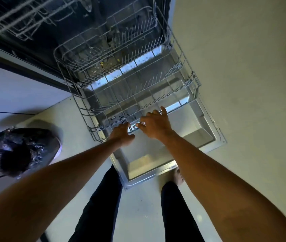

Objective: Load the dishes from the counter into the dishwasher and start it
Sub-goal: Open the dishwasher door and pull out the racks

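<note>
The dishwasher stands open with its door (199, 135) folded flat over the floor. The grey wire lower rack (89, 119) is pulled partway out over the door and holds no dishes. My left hand (122, 134) curls its fingers over the rack's front rim. My right hand (156, 125) sits beside it on the same rim, thumb and forefinger pinching the wire, the other fingers spread. The upper rack (25, 20) shows blurred at the top left, inside the dark tub. No dishes are in view.
A bin lined with a black bag (25, 151) stands on the floor to the left of the door. My legs and a bare foot (178, 177) are at the door's front edge. Pale cabinet fronts (7, 88) run along the left.
</note>
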Tool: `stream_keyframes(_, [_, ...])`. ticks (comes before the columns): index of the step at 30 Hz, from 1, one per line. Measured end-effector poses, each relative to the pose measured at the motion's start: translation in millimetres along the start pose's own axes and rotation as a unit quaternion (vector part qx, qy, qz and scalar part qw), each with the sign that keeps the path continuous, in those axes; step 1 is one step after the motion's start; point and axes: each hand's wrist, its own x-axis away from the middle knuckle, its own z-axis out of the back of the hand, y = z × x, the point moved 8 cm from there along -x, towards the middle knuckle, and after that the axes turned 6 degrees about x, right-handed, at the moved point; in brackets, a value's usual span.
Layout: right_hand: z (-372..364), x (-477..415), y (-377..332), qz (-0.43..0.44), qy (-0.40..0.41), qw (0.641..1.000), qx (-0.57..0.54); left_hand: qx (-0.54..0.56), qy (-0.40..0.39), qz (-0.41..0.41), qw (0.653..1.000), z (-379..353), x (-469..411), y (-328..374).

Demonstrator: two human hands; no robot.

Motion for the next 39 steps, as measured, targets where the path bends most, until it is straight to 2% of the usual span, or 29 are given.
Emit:
stream_keyframes(14, [-40,63,10,0.02,-0.008,0.999,-0.03,-0.015,-0.027,0.0,1.0,-59,44,9])
stream_keyframes(27, [-58,86,14,0.013,-0.024,0.999,-0.046,0.001,-0.053,0.0,0.999,-83,61,13])
stream_keyframes(31, [-56,86,15,0.011,-0.039,0.998,-0.055,0.011,-0.078,0.002,0.997,-78,61,13])
stream_keyframes(36, [-41,85,22,-0.002,-0.061,0.995,-0.083,0.031,-0.092,-0.035,0.995,-54,66,22])
stream_keyframes(39, [-15,82,26,-0.017,-0.053,0.994,-0.092,0.068,-0.074,-0.058,0.993,-20,70,28])
